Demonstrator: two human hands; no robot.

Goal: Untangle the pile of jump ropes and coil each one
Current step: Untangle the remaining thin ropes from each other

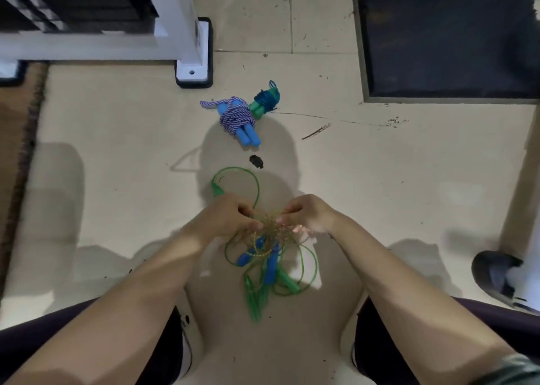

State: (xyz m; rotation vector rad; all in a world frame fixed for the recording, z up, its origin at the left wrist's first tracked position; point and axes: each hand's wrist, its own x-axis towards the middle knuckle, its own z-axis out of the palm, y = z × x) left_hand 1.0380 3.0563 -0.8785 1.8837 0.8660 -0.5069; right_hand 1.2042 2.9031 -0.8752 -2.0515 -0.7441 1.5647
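Observation:
A tangle of jump ropes [270, 256] hangs between my hands above the tiled floor: thin green cord, a yellowish beaded cord, blue handles and green handles dangling below. My left hand [230, 213] pinches strands at the tangle's upper left. My right hand [306, 213] pinches strands at its upper right. A green loop [248, 177] with a green handle end arcs up past my left hand. Farther off on the floor lie two coiled ropes: a purple-white rope wound round blue handles [238, 118] and a blue cord wound round green handles [264, 101], touching each other.
A white furniture leg with a black foot [193, 72] stands at the back left. A dark mat [447, 37] lies at the back right, a brown rug [17, 139] on the left. A black sandal [496, 276] sits at the right. Small dark debris [256, 161] lies mid-floor.

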